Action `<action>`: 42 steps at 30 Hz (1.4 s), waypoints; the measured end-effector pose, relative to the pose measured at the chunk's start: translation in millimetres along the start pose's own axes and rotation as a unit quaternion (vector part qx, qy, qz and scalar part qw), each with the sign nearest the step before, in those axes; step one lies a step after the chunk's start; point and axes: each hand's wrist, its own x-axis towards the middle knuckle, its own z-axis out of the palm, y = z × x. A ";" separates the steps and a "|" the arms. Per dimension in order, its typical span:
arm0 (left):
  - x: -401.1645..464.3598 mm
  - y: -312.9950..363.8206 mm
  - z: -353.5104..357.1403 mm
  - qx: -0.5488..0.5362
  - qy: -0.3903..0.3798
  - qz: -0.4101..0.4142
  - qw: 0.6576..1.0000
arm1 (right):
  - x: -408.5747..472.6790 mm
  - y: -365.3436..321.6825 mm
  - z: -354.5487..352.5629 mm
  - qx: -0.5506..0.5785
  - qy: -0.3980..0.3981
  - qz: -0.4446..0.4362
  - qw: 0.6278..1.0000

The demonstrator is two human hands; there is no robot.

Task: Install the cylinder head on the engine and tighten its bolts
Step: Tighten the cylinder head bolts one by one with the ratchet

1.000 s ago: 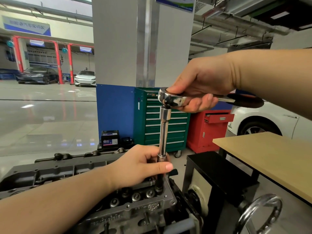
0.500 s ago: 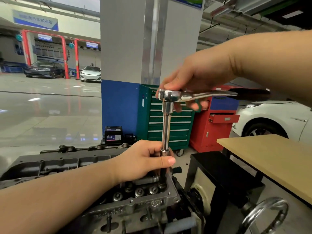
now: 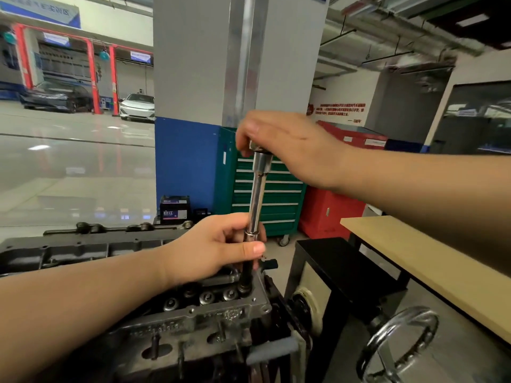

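Chrome extension bar (image 3: pixel 256 194) stands on the cylinder head (image 3: pixel 193 313); left hand (image 3: pixel 218 247) grips it, right hand (image 3: pixel 287 147) apparently clasps its top.

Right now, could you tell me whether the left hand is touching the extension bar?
Touching: the head view shows the left hand curled round the extension bar near its lower end.

A shiny silver steel extension bar (image 3: pixel 255 194) rises from the dark grey metal cylinder head (image 3: pixel 193 319). Far behind stand a green drawer cabinet (image 3: pixel 265 194) and a red cabinet (image 3: pixel 329 211); at right, a pale tan wooden counter (image 3: pixel 431 261).
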 end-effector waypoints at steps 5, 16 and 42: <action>-6.8 31.4 11.8 -0.015 0.053 -0.053 0.997 | 9.2 0.5 3.3 -0.026 0.005 -0.018 0.999; 34.8 90.0 62.6 -0.043 0.368 -0.036 0.928 | 3.8 -39.4 9.4 -0.386 0.078 0.091 0.915; 46.2 76.7 42.6 -0.127 0.190 -0.094 0.969 | -0.3 -8.1 -14.3 -0.181 -0.056 -0.035 0.981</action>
